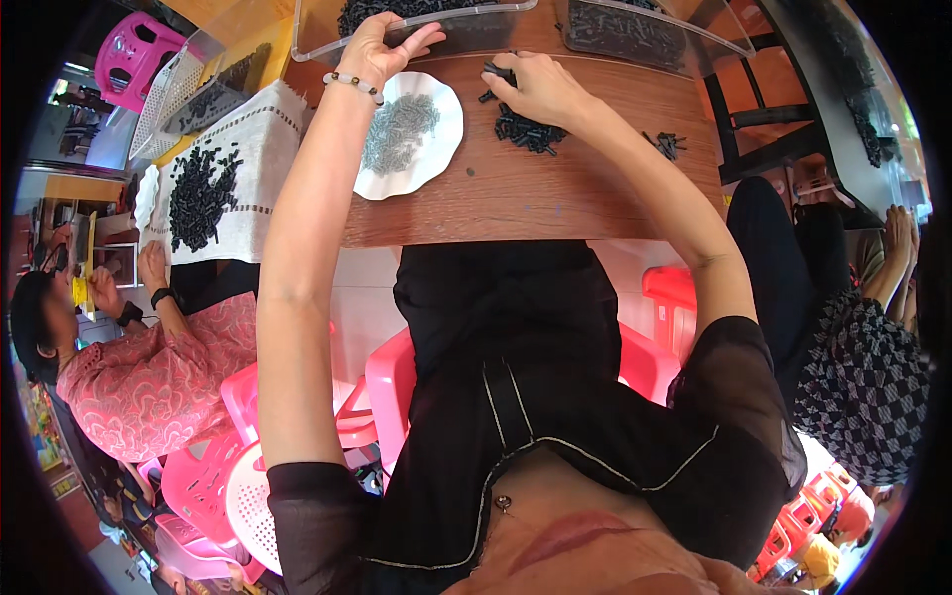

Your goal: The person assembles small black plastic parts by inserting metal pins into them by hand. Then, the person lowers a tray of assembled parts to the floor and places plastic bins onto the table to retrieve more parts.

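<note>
My left hand (382, 52), with a beaded bracelet (354, 86) at its wrist, is at the near rim of a clear plastic bin (451, 18) of small black tube pieces. Its thumb and fingers are apart, and I see nothing held. My right hand (537, 91) is curled over a pile of short black tubes (526, 131) on the brown wooden table (426, 226), with a few black tubes at its fingertips. Between my arms, closer to the left, a white scalloped plate (443, 164) holds many small, clear greyish pieces (402, 124).
Another clear bin (625, 35) of black pieces stands at the back right. A small group of dark pieces (664, 145) lies by my right forearm. At left, a co-worker (164, 367) sits at a cloth-covered table (253, 149) with black tubes. Another person (863, 377) sits at right.
</note>
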Demonstrator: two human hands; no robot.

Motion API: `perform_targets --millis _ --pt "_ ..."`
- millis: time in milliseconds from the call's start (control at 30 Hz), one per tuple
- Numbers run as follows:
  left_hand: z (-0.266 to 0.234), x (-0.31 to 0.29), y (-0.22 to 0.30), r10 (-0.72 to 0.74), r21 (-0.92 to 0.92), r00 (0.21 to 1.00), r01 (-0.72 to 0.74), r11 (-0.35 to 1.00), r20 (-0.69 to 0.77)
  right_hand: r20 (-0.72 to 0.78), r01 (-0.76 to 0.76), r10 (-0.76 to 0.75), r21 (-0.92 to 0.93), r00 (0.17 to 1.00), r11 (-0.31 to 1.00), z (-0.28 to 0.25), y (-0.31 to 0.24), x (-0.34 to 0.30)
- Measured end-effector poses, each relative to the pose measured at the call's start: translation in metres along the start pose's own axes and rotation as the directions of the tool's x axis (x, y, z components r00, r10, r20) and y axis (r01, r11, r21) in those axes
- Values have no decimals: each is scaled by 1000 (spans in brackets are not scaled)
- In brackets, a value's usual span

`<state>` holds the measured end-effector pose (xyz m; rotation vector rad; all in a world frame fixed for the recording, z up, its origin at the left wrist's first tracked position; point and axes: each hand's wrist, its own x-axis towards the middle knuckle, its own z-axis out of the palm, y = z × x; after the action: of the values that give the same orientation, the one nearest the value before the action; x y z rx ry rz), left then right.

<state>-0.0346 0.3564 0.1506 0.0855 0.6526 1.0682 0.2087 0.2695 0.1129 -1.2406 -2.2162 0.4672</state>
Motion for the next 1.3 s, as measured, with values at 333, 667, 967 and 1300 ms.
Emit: perform_targets --millis 333,667,967,1300 --pt "-12 9 10 -43 -63 997 48 997 69 -53 110 -134 -320 990 941 14 5 -11" --pt "-20 16 12 -25 -58 996 31 998 91 -115 150 -205 -370 972 917 25 8 -19" --pt "3 1 0 -2 -32 1000 1 999 -21 -132 165 -224 -354 966 921 31 12 -28" --pt "37 -32 -21 138 41 980 -133 990 -143 -93 131 -169 -320 981 938 28 12 -34"
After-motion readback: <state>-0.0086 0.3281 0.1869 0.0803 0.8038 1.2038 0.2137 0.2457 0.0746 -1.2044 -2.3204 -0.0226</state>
